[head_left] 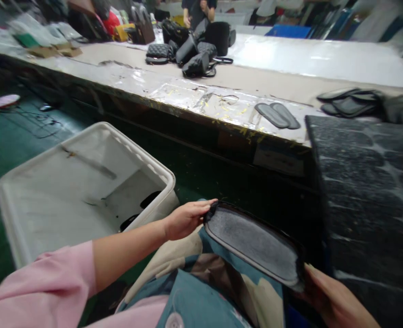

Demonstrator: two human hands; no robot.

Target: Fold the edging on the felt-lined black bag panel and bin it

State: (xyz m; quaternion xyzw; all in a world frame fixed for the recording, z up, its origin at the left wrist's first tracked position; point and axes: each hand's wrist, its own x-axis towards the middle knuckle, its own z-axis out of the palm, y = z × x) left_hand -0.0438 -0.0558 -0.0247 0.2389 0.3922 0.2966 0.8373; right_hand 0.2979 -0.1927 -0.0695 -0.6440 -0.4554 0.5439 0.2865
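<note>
Holding the black-rimmed grey panel point(254, 243) by its two ends, we position it above the lap, apart from the near edge of the worktop point(280, 84), grey face toward us. Our left hand point(186, 221) grips the left end; our right hand point(328, 287) grips the right end, most of its fingers hidden. Two grey oval pads point(271, 114) lie overlapped at the worktop's near edge. Black bags point(194, 64) sit farther back. A white bin point(172, 180) stands at our left, below that edge.
</note>
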